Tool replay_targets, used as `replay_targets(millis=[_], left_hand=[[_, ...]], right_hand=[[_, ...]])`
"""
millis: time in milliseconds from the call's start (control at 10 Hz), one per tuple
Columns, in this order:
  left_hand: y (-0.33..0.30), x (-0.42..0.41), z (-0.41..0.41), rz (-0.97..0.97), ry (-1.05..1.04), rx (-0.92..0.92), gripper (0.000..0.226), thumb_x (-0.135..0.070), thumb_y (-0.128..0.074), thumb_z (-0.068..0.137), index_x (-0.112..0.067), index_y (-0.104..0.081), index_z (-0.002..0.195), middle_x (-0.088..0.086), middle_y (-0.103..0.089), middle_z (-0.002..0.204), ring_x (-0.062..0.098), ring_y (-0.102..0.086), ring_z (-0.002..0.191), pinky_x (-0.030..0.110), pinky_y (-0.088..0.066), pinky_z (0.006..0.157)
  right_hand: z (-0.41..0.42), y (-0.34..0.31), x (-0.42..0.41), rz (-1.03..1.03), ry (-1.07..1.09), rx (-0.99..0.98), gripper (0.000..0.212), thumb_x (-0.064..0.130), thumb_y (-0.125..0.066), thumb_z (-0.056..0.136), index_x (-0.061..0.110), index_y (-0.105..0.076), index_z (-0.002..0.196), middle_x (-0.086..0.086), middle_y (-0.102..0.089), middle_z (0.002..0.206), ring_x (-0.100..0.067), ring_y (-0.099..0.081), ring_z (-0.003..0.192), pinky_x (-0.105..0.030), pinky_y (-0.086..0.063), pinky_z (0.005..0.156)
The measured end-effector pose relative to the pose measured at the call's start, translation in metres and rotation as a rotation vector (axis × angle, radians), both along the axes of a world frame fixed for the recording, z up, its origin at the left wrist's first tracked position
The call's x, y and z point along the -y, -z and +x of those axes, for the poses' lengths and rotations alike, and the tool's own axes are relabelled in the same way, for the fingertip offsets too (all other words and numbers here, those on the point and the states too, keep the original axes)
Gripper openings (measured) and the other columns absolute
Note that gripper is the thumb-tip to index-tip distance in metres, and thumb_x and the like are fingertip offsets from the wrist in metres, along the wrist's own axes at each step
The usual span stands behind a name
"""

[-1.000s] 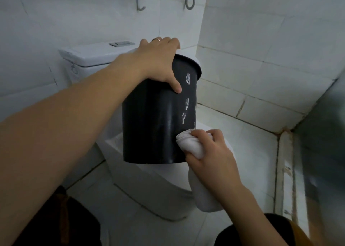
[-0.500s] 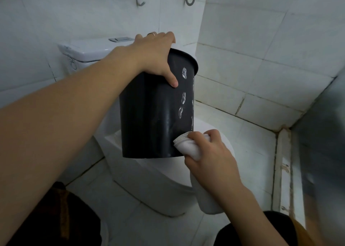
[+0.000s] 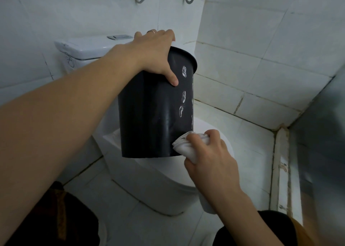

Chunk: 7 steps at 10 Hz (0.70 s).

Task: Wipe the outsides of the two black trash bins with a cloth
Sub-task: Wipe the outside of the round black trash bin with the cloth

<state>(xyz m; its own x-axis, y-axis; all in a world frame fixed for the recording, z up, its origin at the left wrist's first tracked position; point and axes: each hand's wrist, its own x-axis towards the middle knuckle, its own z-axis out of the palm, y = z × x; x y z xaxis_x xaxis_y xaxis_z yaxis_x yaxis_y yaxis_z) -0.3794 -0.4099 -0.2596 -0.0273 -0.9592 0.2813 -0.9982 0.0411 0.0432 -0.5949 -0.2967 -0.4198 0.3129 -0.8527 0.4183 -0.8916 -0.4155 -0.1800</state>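
Bathroom with white tiled walls and floor; a white toilet [image 3: 149, 173] stands ahead. The left hand [image 3: 155, 55] grips the rim of a black bin [image 3: 149, 115], fingers curled over the top, thumb on the wall, holding it tilted above the toilet seat. The right hand [image 3: 209, 158] clutches a folded white cloth [image 3: 183, 147] against the bin's lower right edge. Since a second ago, the cloth has slid slightly lower. Open floor lies right of the toilet, before the far wall.

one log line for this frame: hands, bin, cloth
left hand: grips rim of black plastic trash bin, held above white toilet | right hand: presses folded white cloth on bin's lower side
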Motion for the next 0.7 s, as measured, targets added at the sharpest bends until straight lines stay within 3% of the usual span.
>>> replay_targets(millis=[100, 300, 500, 700], left_hand=[[0.0005, 0.0007, 0.0013, 0.005, -0.001, -0.006, 0.119, -0.07, -0.085, 0.045, -0.018, -0.035, 0.139, 0.004, -0.047, 0.141, 0.029, -0.039, 0.133, 0.05, -0.03, 0.103], [0.0007, 0.0009, 0.0007, 0.004, 0.002, -0.008, 0.119, -0.069, -0.085, 0.046, -0.018, -0.034, 0.14, 0.003, -0.046, 0.142, 0.029, -0.038, 0.134, 0.05, -0.03, 0.104], [0.0004, 0.0014, 0.0013, 0.005, -0.006, -0.011, 0.119, -0.07, -0.085, 0.045, -0.018, -0.034, 0.139, 0.003, -0.046, 0.141, 0.029, -0.038, 0.133, 0.05, -0.03, 0.104], [0.0008, 0.002, 0.0003, 0.005, -0.005, -0.009, 0.119, -0.069, -0.085, 0.045, -0.017, -0.034, 0.14, 0.003, -0.046, 0.142, 0.029, -0.038, 0.134, 0.05, -0.03, 0.104]], right_hand=[[-0.0062, -0.0025, 0.0062, -0.007, 0.077, -0.003, 0.043, 0.024, -0.073, 0.067, 0.031, -0.062, 0.108, -0.003, -0.05, 0.101, -0.022, -0.052, 0.076, -0.017, -0.011, 0.044], [-0.0029, -0.0028, -0.0017, -0.038, 0.009, -0.023, 0.046, 0.023, -0.076, 0.062, 0.028, -0.061, 0.105, -0.005, -0.053, 0.101, -0.024, -0.054, 0.076, -0.019, -0.021, 0.042], [-0.0113, -0.001, 0.008, -0.012, 0.079, -0.031, 0.044, 0.025, -0.075, 0.067, 0.03, -0.061, 0.108, -0.004, -0.051, 0.102, -0.022, -0.053, 0.077, -0.019, -0.018, 0.044], [-0.0034, -0.0002, 0.0046, 0.023, -0.007, -0.01, 0.042, 0.025, -0.072, 0.068, 0.031, -0.059, 0.108, -0.003, -0.051, 0.104, -0.023, -0.054, 0.081, -0.021, -0.026, 0.043]])
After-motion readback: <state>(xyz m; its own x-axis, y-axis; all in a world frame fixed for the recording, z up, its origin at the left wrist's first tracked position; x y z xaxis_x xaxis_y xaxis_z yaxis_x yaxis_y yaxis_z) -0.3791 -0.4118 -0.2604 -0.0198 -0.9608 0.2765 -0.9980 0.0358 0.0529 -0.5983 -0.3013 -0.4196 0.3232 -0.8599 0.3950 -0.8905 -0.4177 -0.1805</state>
